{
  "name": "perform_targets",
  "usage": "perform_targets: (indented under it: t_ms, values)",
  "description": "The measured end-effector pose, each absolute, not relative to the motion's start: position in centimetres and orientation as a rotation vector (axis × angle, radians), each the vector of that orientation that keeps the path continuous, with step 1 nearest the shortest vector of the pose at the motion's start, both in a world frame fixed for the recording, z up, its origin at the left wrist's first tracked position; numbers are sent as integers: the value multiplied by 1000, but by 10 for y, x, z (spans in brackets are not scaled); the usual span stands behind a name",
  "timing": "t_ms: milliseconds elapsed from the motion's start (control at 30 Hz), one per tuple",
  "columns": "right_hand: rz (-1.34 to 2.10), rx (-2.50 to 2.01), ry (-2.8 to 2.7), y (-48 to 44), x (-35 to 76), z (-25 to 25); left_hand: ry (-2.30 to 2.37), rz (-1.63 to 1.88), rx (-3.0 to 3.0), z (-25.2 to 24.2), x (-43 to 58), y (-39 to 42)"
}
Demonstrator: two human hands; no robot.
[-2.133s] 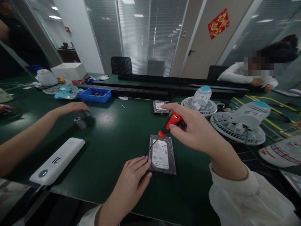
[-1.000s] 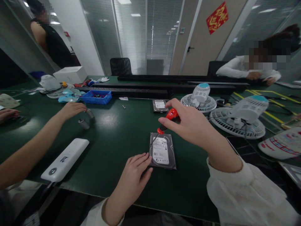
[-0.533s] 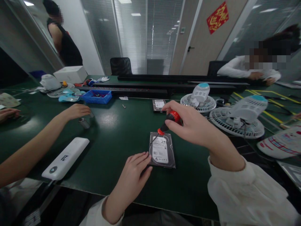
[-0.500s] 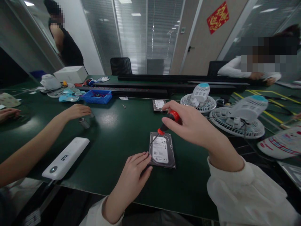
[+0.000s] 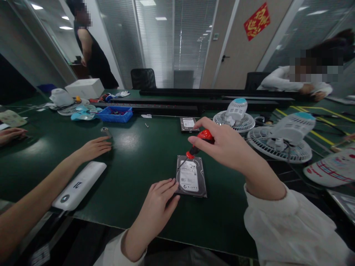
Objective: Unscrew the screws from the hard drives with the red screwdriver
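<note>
A hard drive [image 5: 189, 176] with a white label lies flat on the green table before me. My left hand [image 5: 158, 202] rests beside it, fingers stretched out and fingertips touching its left edge. Above the drive's far right corner, my right hand [image 5: 224, 146] is closed round the handle of a red and black screwdriver [image 5: 193, 151]. Its shaft slants down to the left, and the tip meets the drive near its left edge. Behind it lies a second hard drive [image 5: 188, 123].
At the left, a co-worker's hand [image 5: 95, 147] is beside a small metal cylinder [image 5: 105, 131] and a white power bank [image 5: 80, 186]. Farther back stands a blue bin [image 5: 115, 115], with a small screw [image 5: 146, 125] nearby. Two white fans [image 5: 280, 142] lie at the right.
My hands, the screwdriver and the drive have hardly moved. The co-worker's hand at the left has come nearer to me, and a standing person has shifted right.
</note>
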State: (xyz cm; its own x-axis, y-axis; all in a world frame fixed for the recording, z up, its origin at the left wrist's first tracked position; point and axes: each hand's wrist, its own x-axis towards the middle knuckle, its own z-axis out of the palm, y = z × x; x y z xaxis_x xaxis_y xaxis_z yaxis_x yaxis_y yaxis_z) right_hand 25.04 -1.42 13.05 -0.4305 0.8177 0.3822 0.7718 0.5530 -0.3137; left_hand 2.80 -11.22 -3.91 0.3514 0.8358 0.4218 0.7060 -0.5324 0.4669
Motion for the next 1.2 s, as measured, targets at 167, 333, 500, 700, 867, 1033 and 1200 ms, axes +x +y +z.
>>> perform_targets:
  t_ms: [167,333,500,700,867,1033,1200]
  values:
    - [232,-1234,-2345,-14,253,132,1401,925,2411,-41,27,-112]
    - [218,-1233,-2318,-14,251,132,1400,960,2401,-41,28,-112]
    - [259,-1253,-2247,-12,250,130,1398,969,2407,-41,28,-112]
    - [314,-1102,-2260,-10,255,129,1397,937,2419,-41,28,-112]
    - [157,-960,-2330,-11,251,125,1397,910,2435,-40,28,-112]
    - [42,-1123,-2305,-13,245,124,1407,899,2442,-39,29,-112]
    - [65,-1068,-2253,-6,247,118,1400,910,2443,-40,29,-112]
